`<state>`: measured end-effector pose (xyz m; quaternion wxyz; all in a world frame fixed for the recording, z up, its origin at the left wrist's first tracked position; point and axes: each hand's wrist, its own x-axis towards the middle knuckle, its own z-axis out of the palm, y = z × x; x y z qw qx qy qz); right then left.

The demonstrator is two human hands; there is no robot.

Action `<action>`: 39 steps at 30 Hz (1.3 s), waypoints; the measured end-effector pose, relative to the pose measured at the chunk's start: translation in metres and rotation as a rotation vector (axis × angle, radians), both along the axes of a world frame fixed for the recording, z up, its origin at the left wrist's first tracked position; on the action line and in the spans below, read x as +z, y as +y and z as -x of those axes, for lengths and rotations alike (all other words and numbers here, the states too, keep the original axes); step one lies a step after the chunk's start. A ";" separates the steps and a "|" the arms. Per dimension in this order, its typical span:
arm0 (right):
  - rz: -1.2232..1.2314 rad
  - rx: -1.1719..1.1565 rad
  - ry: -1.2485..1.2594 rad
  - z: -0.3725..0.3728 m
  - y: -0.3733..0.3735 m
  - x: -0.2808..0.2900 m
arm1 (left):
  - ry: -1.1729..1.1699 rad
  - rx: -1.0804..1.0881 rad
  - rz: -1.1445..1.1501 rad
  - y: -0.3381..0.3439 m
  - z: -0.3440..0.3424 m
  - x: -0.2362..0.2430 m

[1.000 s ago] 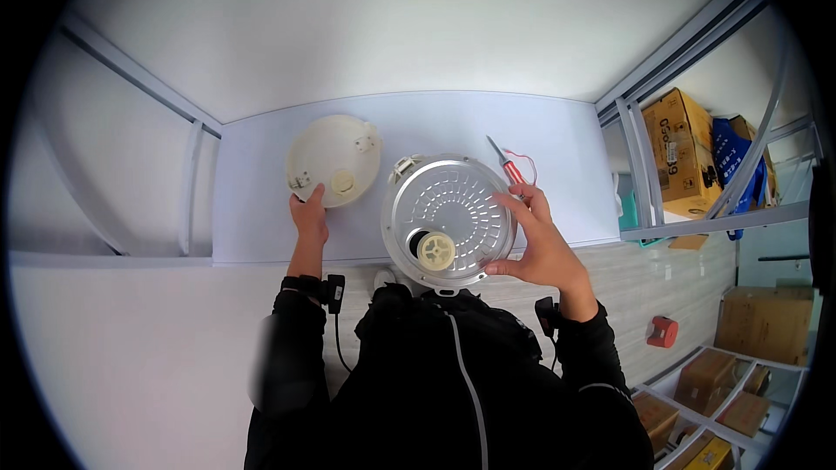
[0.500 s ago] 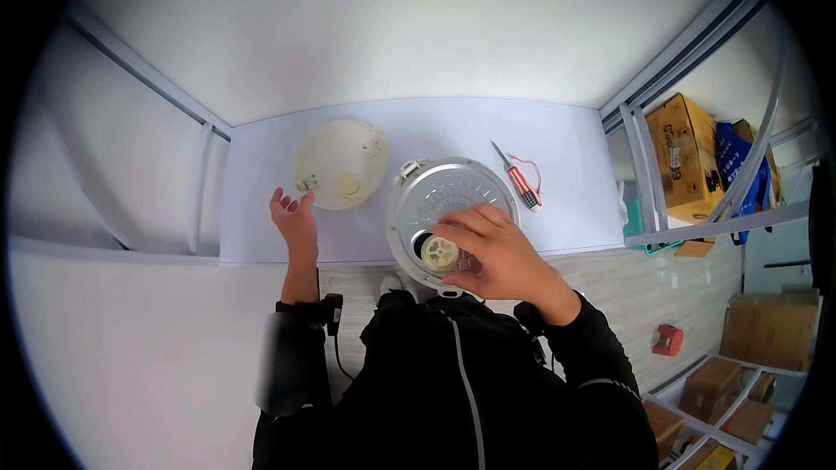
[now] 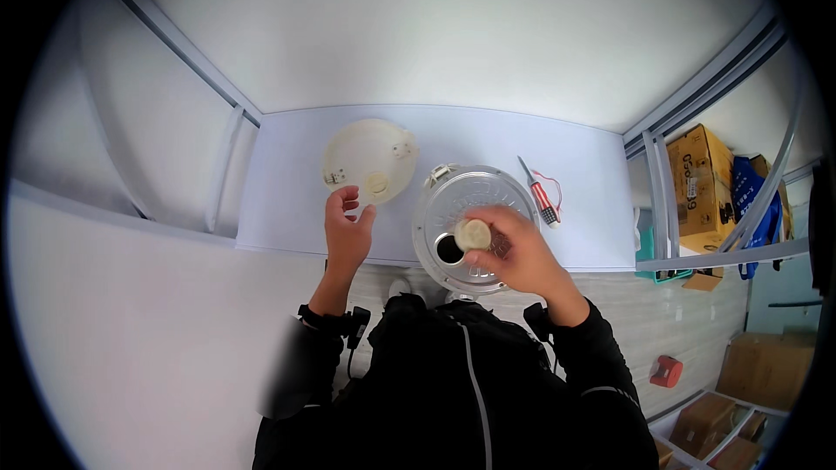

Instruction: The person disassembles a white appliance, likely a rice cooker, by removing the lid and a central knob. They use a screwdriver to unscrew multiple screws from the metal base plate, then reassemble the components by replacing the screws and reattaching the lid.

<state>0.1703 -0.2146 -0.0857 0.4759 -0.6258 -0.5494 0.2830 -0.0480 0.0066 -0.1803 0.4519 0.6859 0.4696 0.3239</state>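
Note:
My right hand (image 3: 515, 254) pinches a round cream plastic cap (image 3: 473, 234) between thumb and fingers. The cap is over a round silver metal lid (image 3: 433, 261), beside a dark round hole (image 3: 449, 249) in its near part. A cream latch-like part (image 3: 441, 173) sits on the lid's far left rim. My left hand (image 3: 349, 224) is open, with thumb and fingers apart, at the near edge of a cream round plastic cover (image 3: 370, 144). That cover has a round yellowish fitting (image 3: 376, 184) and small metal parts; whether my fingers touch it I cannot tell.
A red-and-black electric screwdriver-like tool (image 3: 543, 202) with a red cord lies right of the lid on the white table (image 3: 592, 200). Metal frame posts (image 3: 657, 200) edge the table on the right. Beyond are cardboard boxes (image 3: 704, 183), a blue bag (image 3: 756, 200) and a red stool (image 3: 666, 371).
The cap in my right hand has come away from the hole, uncovering it, and turned to show a plainer face. My left hand has moved right, along the cream cover's near edge.

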 end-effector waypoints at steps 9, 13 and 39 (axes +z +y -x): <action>-0.234 -0.218 0.676 -0.027 -0.006 -0.018 | -0.079 -0.108 0.108 -0.005 -0.013 -0.002; -0.247 -0.192 0.907 -0.030 -0.009 -0.011 | -0.199 -0.275 0.066 -0.025 -0.024 0.039; -0.031 -0.048 1.005 0.016 0.000 -0.014 | -0.343 -0.740 -0.379 -0.075 -0.064 0.091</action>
